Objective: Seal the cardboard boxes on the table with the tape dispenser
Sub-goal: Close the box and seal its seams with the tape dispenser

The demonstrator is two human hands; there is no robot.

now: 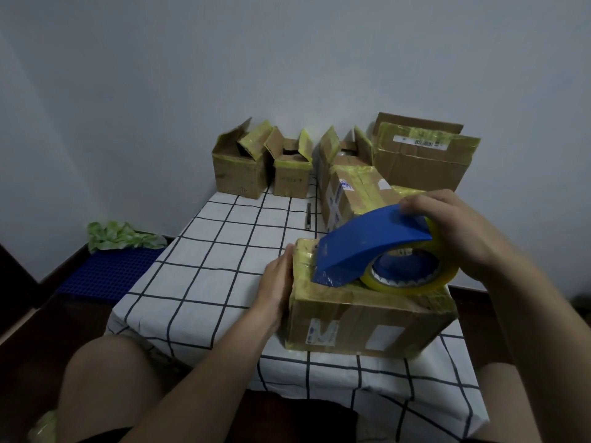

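White cloth with a dark grid covers the table (204,282), set against a pale wall (287,59). Well left of the left hand (278,282), crumpled green plastic (118,235) lies on a blue mat (108,273) on the floor. The left hand presses flat, fingers straight, against the left side of the cardboard box (367,321). On the box's top rests the blue tape dispenser (361,251), gripped from the right by the right hand (463,231), fingers curled over it. Beyond both hands, open boxes (238,167) stand by the wall.

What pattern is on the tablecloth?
The white fabric tablecloth has a dark grid pattern, seen in the head view.
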